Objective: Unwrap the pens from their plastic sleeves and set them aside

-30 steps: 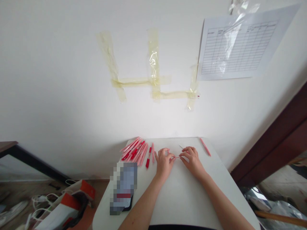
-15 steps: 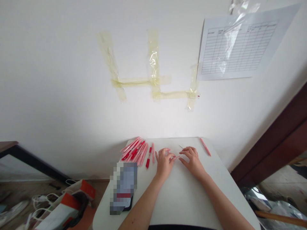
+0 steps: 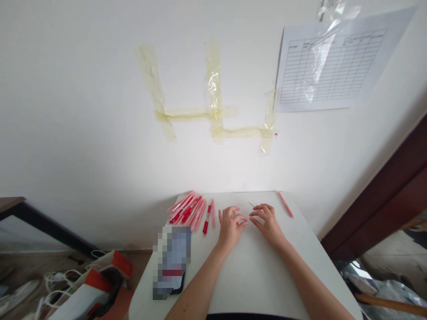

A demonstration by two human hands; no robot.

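Left hand [image 3: 230, 227] and right hand [image 3: 268, 224] just apart over a white table [image 3: 253, 280], fingers curled, cannot tell if either pinches anything, pen pile [image 3: 187, 210] lying left of both, lone pink pen [image 3: 286, 205] to their right, white stick [image 3: 251, 203] by right fingers

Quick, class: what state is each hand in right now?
Left hand: partly curled; cannot tell whether it holds anything.
Right hand: partly curled; cannot tell whether it holds the white stick.

The pens [image 3: 187, 213] are smooth plastic; the table [image 3: 260, 275] has a smooth, matt top. Glossy, creased tape [image 3: 214, 84] sticks to the matt wall [image 3: 83, 111], and shiny clear film [image 3: 334, 23] crosses the paper sheet [image 3: 343, 75]. The dim, dark panel [image 3: 383, 200] may be wood.
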